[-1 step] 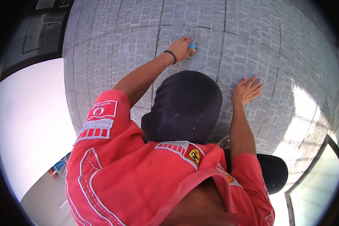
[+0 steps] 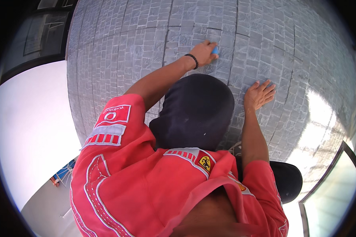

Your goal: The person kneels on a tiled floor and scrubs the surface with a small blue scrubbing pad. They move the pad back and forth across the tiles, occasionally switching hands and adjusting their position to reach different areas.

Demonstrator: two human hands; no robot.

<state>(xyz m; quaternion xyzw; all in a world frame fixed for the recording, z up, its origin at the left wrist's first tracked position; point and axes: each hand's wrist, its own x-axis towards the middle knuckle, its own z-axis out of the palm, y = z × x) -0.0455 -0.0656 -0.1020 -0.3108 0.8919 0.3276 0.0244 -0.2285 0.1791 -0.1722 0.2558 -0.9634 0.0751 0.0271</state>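
Observation:
My left hand (image 2: 205, 53), with a dark beaded bracelet at the wrist, grips a small blue block (image 2: 215, 51) against the grey cobble-patterned paving (image 2: 257, 47), a little beyond my raised dark-clad knee (image 2: 194, 110). Its fingers curl over the block, whose shape is mostly hidden. To the right of the knee, my right hand (image 2: 259, 94) lies palm down on the same paving, fingers spread and holding nothing.
A dark-framed glass panel (image 2: 35, 35) is at the upper left, above a white surface (image 2: 35, 130). Low at the left lie blue and orange items with cord (image 2: 65, 173). Another framed glass panel (image 2: 324, 189) stands at the lower right, beside a sunlit patch.
My left hand and forearm have shifted to the right along the paving with the blue block. My right hand stays where it was.

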